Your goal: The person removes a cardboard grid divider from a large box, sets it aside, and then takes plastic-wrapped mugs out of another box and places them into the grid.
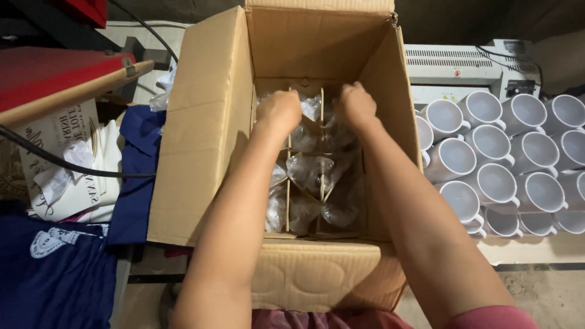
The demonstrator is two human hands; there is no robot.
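Where the view begins nearest, at 6 o'clock, a pink sleeve (487,318) and two bare forearms are seen, reaching away into an open box (201,140) of brown cardboard. Its near flap (317,277) is folded down toward the person. Inside the box, cardboard dividers (322,152) form cells, and items in clear plastic wrap (311,170) are seen in those cells; what lies under the wrap cannot be told. Farther in, toward 12 o'clock, the left hand (279,109) is curled at the far cells, knuckles up, and the right hand (356,105) is curled just beside it at its 3 o'clock. Both are pressed among the wrapped items, but the fingers are hidden, so whether anything is grasped cannot be told.

At 3 o'clock of the box, white mugs (493,183) are packed close together in rows on a pale table (536,248). Beyond them, at 1 o'clock, a white machine (463,67) is set. At 9 o'clock, blue cloth (137,183) and a printed white bag (73,183) are piled, crossed by a black cable (61,161). Farther, at 10 o'clock, a red panel (49,73) is seen.
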